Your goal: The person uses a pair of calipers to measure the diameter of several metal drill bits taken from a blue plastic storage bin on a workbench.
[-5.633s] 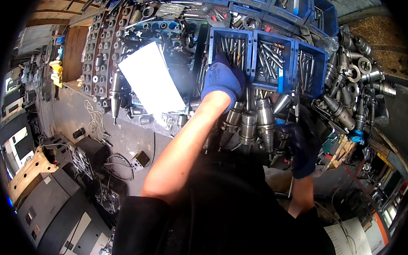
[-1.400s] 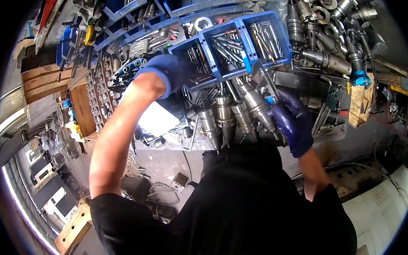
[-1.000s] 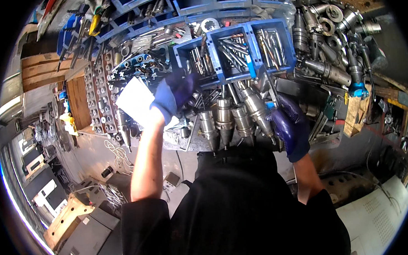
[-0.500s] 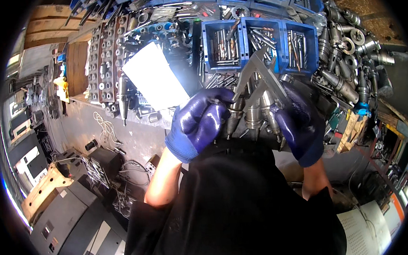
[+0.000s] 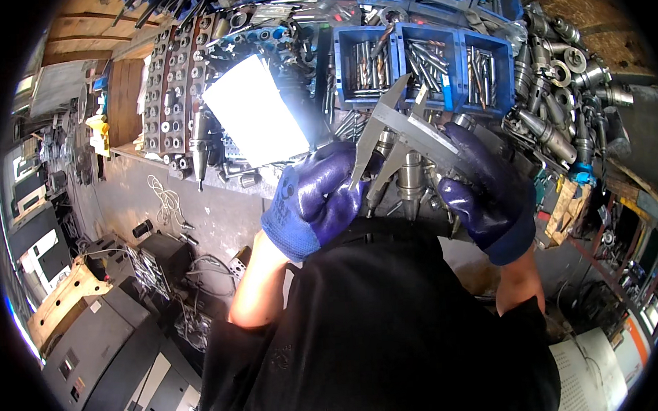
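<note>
A steel vernier caliper (image 5: 423,137) lies in my right hand (image 5: 493,191), the thumb and fingers closed round its beam. Its jaws stand apart and point down-left toward my left hand (image 5: 317,195). The left fingers are curled together, with their tips beside the nearer jaw. Any small piece pinched there is too dark and covered to make out. Both hands wear blue gloves with a shiny purple coating. Beneath the caliper, several metal tool holders (image 5: 410,180) rest on the bench, partly hidden by the hands.
Blue bins (image 5: 365,64) hold drill bits and cutters beyond my hands. A bright white sheet (image 5: 255,109) lies left of them, near a rack of round collets (image 5: 171,95). Tool holders (image 5: 550,133) are heaped at the right. A grey cabinet (image 5: 93,363) stands lower left.
The caliper has turned, its jaws swinging left and down to the left fingertips. My right hand has shifted slightly right; the left stays nearly in place.
</note>
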`<state>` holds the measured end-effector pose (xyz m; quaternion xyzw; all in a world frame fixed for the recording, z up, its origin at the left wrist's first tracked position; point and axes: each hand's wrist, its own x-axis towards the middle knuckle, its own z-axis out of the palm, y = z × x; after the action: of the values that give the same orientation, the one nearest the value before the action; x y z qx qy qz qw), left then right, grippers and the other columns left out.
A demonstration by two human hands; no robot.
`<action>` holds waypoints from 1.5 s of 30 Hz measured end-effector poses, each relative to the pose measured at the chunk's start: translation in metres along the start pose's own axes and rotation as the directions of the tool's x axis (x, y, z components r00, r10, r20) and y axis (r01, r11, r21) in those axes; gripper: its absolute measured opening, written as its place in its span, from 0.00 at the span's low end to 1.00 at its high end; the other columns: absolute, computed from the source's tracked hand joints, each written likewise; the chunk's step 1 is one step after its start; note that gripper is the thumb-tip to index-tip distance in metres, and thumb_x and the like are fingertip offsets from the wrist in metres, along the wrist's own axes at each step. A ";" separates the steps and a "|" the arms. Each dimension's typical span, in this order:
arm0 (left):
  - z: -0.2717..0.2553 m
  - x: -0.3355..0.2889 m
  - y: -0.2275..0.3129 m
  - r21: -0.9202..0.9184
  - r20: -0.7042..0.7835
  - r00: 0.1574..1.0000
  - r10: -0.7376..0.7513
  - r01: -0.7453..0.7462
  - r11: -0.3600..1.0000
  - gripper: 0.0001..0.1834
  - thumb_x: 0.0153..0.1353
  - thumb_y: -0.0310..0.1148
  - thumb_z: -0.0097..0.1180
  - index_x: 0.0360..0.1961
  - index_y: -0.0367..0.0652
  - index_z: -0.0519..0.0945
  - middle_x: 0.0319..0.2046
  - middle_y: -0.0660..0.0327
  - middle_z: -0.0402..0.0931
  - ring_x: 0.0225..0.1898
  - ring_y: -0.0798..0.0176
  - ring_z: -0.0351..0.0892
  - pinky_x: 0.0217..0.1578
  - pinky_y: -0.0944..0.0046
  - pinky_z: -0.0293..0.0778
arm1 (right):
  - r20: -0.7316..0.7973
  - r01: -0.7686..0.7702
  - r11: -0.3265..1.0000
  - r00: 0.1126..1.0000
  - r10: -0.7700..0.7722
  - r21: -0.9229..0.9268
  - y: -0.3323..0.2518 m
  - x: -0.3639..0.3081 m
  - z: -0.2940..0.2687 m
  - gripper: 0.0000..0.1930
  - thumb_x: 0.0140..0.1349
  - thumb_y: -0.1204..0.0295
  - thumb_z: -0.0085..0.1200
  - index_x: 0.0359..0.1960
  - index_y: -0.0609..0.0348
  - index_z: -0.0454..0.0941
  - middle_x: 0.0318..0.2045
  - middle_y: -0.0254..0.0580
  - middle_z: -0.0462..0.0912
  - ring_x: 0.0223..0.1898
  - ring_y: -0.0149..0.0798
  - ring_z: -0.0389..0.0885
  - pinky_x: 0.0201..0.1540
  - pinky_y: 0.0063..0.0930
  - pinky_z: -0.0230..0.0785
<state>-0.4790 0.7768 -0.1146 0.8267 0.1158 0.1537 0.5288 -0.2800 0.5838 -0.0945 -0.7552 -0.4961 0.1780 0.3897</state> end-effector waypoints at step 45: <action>0.004 -0.007 0.002 0.054 0.027 0.999 0.027 -0.028 0.998 0.15 0.66 0.32 0.52 0.48 0.36 0.81 0.34 0.48 0.79 0.29 0.44 0.81 0.32 0.53 0.75 | 0.052 -0.015 1.000 0.999 0.016 -0.027 -0.001 -0.007 -0.014 0.30 0.60 0.64 0.66 0.65 0.51 0.76 0.36 0.52 0.87 0.35 0.50 0.88 0.40 0.41 0.78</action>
<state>-0.4841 0.7698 -0.1151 0.8442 0.1016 0.1468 0.5054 -0.2747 0.5718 -0.0860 -0.7593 -0.5025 0.1942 0.3651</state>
